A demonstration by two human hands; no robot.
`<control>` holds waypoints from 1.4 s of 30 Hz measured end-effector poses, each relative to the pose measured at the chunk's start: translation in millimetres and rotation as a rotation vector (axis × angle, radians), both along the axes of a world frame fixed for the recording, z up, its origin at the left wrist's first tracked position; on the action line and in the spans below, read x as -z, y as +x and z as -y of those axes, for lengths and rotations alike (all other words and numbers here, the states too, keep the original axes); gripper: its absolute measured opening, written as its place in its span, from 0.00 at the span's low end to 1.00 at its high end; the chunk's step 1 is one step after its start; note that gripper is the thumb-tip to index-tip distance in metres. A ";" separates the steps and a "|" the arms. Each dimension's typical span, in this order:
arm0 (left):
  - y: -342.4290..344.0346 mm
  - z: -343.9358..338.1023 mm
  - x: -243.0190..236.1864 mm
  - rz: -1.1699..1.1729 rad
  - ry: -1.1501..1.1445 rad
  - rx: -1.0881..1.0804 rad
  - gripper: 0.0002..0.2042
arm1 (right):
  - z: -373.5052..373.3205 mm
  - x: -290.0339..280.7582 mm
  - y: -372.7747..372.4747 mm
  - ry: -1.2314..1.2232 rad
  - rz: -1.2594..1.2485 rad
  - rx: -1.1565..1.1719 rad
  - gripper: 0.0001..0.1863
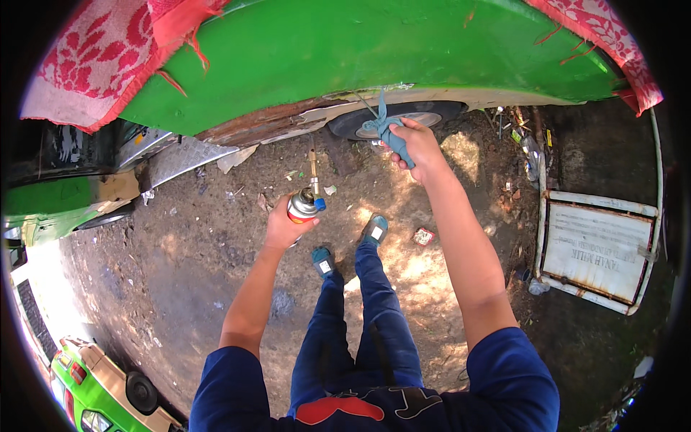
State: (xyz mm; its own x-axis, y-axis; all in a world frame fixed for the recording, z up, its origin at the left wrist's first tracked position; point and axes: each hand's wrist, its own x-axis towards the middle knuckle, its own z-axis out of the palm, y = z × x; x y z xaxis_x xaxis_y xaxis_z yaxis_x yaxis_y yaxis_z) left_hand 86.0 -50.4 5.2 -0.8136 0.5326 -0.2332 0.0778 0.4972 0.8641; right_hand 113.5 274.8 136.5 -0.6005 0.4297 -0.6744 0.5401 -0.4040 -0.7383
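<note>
My left hand is closed around a gas torch, a small canister with a blue knob and a brass nozzle pointing away from me toward the car. No flame can be made out. Ahead and to the right, my right hand grips a thin metal tool by its handle, wrapped in blue-green cloth. The tool's thin rod reaches to the lower edge of a green car body; I cannot tell whether it touches. Bare, brown, flaking metal runs along that edge, left of the tool.
A car wheel sits beneath the panel. Red patterned cloth drapes over the car. A metal-framed sign lies at right. A small red-and-white pack and litter dot the dirt ground. Another green vehicle stands lower left.
</note>
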 end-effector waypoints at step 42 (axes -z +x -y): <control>5.7 -4.0 -4.2 -0.087 0.005 0.001 0.36 | 10.4 14.0 5.1 0.061 0.011 -0.079 0.14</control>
